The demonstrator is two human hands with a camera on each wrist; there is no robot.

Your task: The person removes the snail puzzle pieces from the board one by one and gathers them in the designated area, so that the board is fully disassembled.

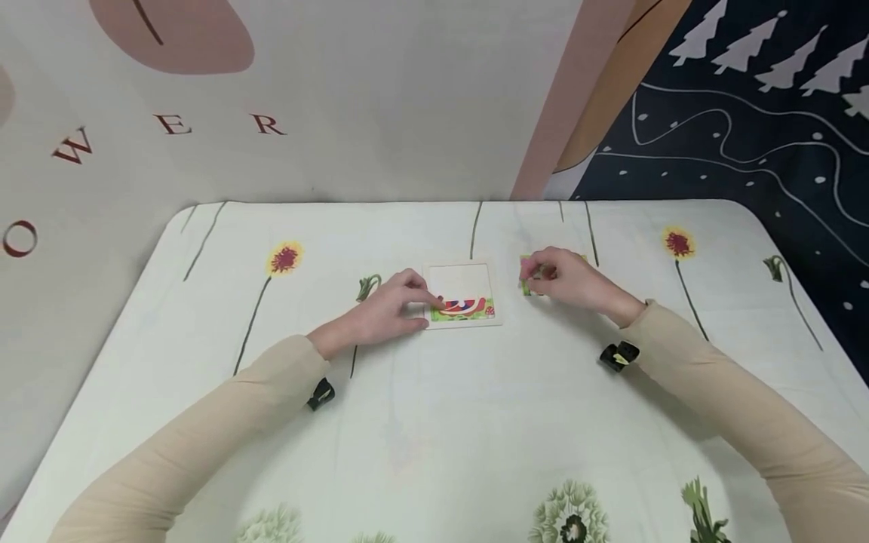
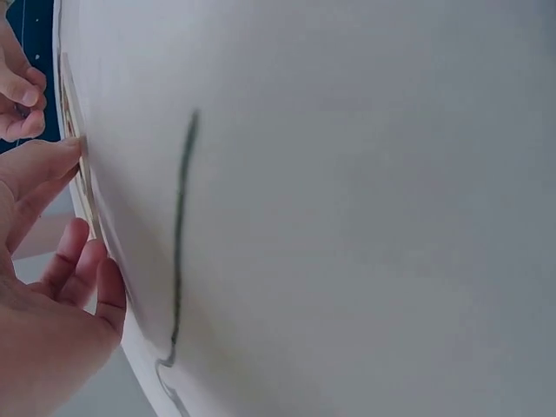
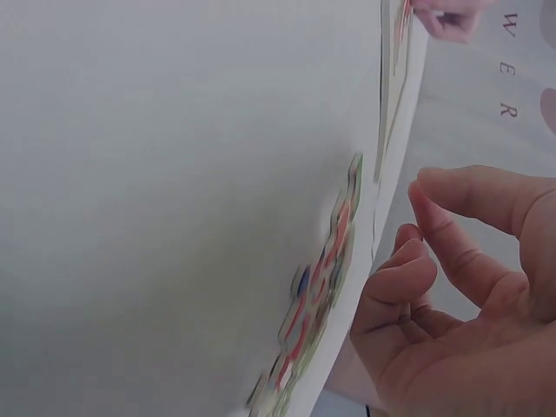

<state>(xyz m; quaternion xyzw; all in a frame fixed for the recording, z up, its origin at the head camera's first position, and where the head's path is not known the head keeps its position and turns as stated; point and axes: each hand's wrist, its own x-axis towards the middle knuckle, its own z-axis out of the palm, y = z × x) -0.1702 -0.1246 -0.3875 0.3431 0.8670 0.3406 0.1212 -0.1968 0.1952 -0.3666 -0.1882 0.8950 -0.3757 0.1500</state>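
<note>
A flat, pale picture-puzzle board (image 1: 463, 273) lies mid-table in the head view. Brightly coloured puzzle pieces (image 1: 468, 308) fill its lower part; its upper part is bare. My left hand (image 1: 390, 309) is at the board's left side, extended index finger touching the pieces and thumb near the edge. Right of the board, my right hand (image 1: 566, 277) hovers over loose puzzle pieces (image 1: 526, 288), partly hiding them. In the right wrist view, these loose pieces (image 3: 317, 295) lie on the table below that hand. Its thumb and index fingertips meet, with nothing visible between them; the other fingers curl.
A white cloth with printed flowers covers the table (image 1: 421, 422). Behind stands a pale wall hanging (image 1: 380, 98) with letters, and at the right a dark hanging (image 1: 733, 136) with white trees. Small black devices (image 1: 618, 356) sit at both wrists.
</note>
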